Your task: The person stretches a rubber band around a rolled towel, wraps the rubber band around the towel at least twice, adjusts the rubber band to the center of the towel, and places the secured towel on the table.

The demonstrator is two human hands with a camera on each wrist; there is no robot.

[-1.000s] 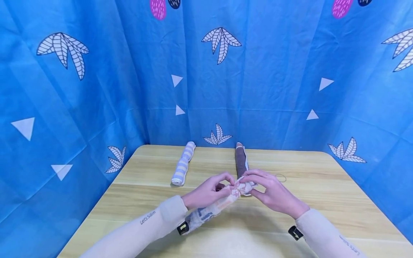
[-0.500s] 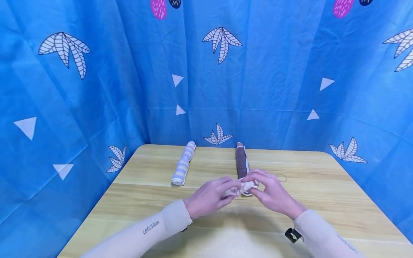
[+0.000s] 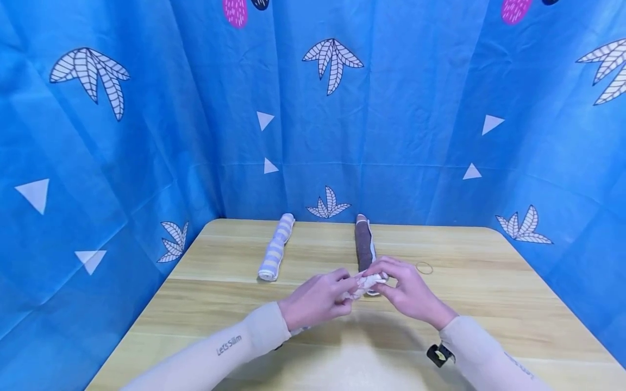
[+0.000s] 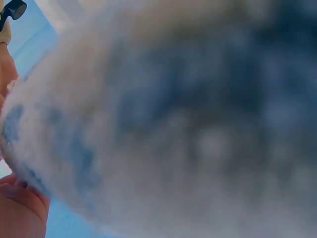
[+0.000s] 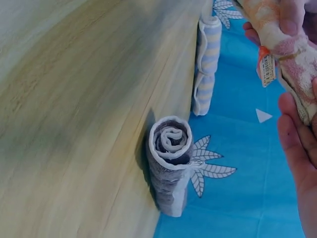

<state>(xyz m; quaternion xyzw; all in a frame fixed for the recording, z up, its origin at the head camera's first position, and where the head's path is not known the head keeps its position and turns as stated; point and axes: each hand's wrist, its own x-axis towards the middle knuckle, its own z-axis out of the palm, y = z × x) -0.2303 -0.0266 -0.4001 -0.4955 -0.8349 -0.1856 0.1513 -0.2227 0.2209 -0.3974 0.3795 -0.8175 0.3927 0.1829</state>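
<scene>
Both hands hold a rolled towel (image 3: 363,284), patterned in white, pink, orange and blue, above the middle of the table. My left hand (image 3: 320,297) grips it on the left, and the hand and forearm hide most of that side. At the other end, my right hand (image 3: 408,288) pinches the roll between thumb and fingers. In the right wrist view a thin rubber band (image 5: 293,55) circles the towel, drawing it in, and an orange-and-white barcode tag (image 5: 266,68) hangs from it. Blurred towel cloth (image 4: 163,124) fills most of the left wrist view.
A lilac-and-cream striped rolled towel (image 3: 277,247) lies at the back left of the wooden table (image 3: 225,260). Behind my hands is a dark brown rolled towel (image 3: 364,244). A loose rubber band (image 3: 424,267) lies to its right. Blue curtains (image 3: 411,108) surround the table.
My left hand has turned over the towel, and the towel's near left end has swung out of sight behind the forearm. The right hand stays almost in place, still pinching the roll.
</scene>
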